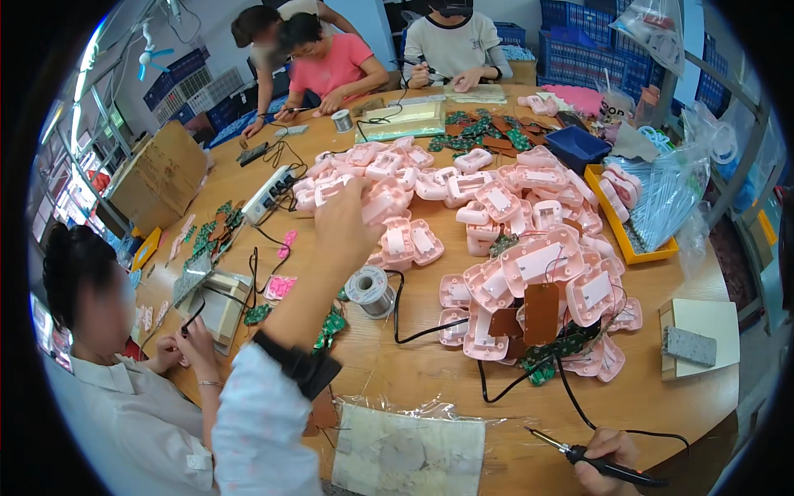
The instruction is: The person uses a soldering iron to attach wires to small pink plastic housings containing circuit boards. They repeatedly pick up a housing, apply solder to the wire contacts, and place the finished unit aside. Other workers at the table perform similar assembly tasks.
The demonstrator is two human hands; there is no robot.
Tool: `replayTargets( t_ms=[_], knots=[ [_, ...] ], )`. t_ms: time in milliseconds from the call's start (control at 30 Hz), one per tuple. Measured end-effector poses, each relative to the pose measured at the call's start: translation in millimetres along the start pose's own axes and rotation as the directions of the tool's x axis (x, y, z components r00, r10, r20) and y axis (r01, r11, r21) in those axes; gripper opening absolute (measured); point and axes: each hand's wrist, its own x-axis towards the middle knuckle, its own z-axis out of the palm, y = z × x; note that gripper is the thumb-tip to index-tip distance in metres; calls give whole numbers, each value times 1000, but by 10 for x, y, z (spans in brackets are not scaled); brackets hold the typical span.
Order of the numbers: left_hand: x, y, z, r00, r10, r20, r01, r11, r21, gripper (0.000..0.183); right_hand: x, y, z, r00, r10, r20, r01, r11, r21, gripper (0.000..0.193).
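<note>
My left arm stretches far over the table, and my left hand (346,217) is at the near left side of a heap of pink plastic casings (387,195). Its fingers are hidden behind the back of the hand, so whether they grip a casing does not show. At the lower right my right hand (608,465) is closed round the black handle of a soldering iron (571,450), its metal tip pointing up and left. Between my hands, near the front edge, lies a pale, stained work mat (409,450) under clear film.
A solder wire spool (370,291) stands beside my left forearm. Open pink shells with brown and green circuit boards (542,314) pile up centre right, with black cables around them. A grey block (689,346) lies on a pale board at right. Co-workers sit left and across.
</note>
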Motion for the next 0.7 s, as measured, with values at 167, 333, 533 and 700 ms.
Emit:
replayTargets(
  t_ms=[167,333,533,700],
  knots=[
    [-1043,627,-712,891,435,129,-379,870,-317,43,-74,65,0,994,65,-88,-67,998,-19,29],
    [-2140,963,-747,696,609,380,-324,739,-590,41,-137,65,58,996,31,-81,-27,998,53,24],
    [-2598,1082,-840,935,227,273,-150,949,-277,50,-143,-47,62,1000,5,-14,-5,1000,-18,25],
    [-2758,1586,-603,920,-168,353,258,940,-224,64,-118,-30,174,999,19,-50,-18,1000,23,25]
  ],
)
